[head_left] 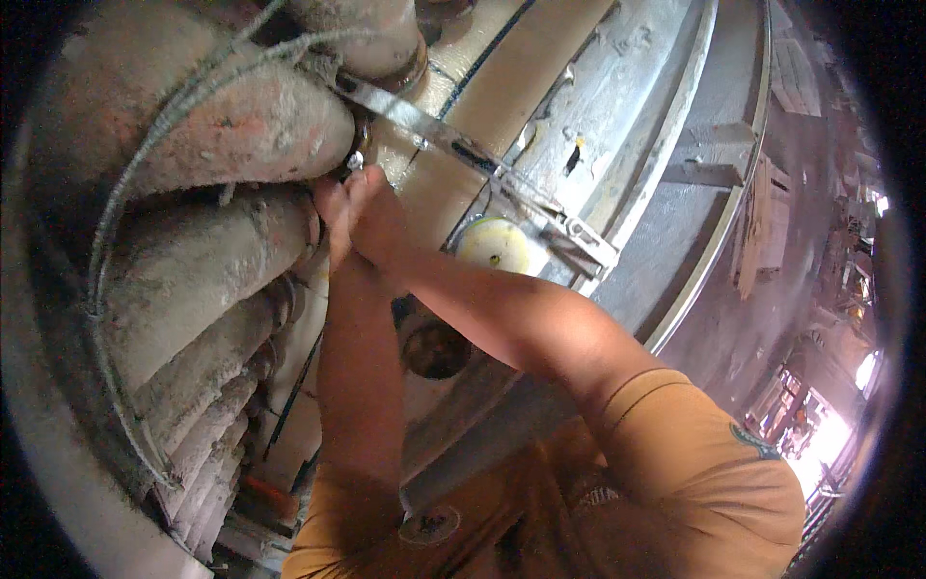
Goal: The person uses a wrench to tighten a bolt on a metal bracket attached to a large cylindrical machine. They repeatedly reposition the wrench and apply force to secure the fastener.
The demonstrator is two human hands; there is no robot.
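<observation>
My left hand [333,214] and my right hand [374,214] are close together at the end of a large, dusty, rust-stained pipe [227,116]. The fingers of the right are curled in, with its thumb uppermost. A small shiny metal piece [357,162] shows just above them; I cannot make out its kind or whether the fingers hold it. The left is closed beside the pipe ends, its fingertips partly hidden. A long, flat, slotted metal bar [415,121] slants down to the right past my hands. Below it lies a round cream-coloured disc [494,246] with a small centre hole.
Several more dusty pipes [207,280] stack along the left. A grey cable [121,207] loops over them. Beige panels [446,198] and a curved metal rim [666,154] run across the middle. Under my right forearm is a dark round opening [436,349]. Clutter [820,347] stands far right.
</observation>
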